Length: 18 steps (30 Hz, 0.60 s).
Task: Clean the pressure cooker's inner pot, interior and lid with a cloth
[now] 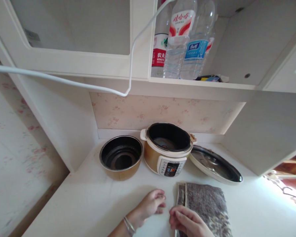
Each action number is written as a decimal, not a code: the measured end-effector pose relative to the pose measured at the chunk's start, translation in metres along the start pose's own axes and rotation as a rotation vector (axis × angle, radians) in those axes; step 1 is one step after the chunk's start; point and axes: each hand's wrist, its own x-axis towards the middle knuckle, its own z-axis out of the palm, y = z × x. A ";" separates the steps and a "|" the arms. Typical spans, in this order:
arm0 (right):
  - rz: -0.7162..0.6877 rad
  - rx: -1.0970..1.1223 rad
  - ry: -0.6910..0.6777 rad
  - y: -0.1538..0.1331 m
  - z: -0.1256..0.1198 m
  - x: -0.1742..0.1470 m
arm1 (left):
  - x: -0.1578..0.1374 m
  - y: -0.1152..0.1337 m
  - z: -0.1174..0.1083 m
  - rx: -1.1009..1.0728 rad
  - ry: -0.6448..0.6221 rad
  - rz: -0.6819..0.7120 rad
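My left hand (152, 203) hovers over the white counter with its fingers loosely curled and slightly apart, and nothing shows in it. A bracelet circles that wrist. My right hand (186, 220) is in front of the left edge of a folded grey-brown towel (206, 199); its thumb and fingers are drawn together, with nothing visible between them. Behind my hands stands a gold and white electric pressure cooker (167, 158), lidless, its dark inside showing. Left of it sits its inner pot (122, 164), black inside and gold outside. The lid (214, 164) lies upside down at the right.
A white cable (96, 87) hangs across the upper view. Overhead, a cabinet shelf (202, 83) holds several plastic bottles (180, 39). Cabinet side panels bound the counter (88, 210) at left and right, and a flowered wall (148, 110) closes it at the back.
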 end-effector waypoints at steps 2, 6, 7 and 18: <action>-0.016 0.011 0.029 -0.011 0.012 0.021 | -0.017 0.006 -0.032 0.025 0.128 0.086; -0.008 -0.049 0.103 -0.018 0.038 0.071 | -0.053 0.026 -0.092 0.023 0.396 0.305; -0.014 -0.074 0.114 -0.018 0.045 0.083 | -0.062 0.032 -0.105 -0.003 0.474 0.351; -0.071 -0.143 0.149 -0.045 0.090 0.168 | -0.090 0.082 -0.166 -0.091 0.940 0.654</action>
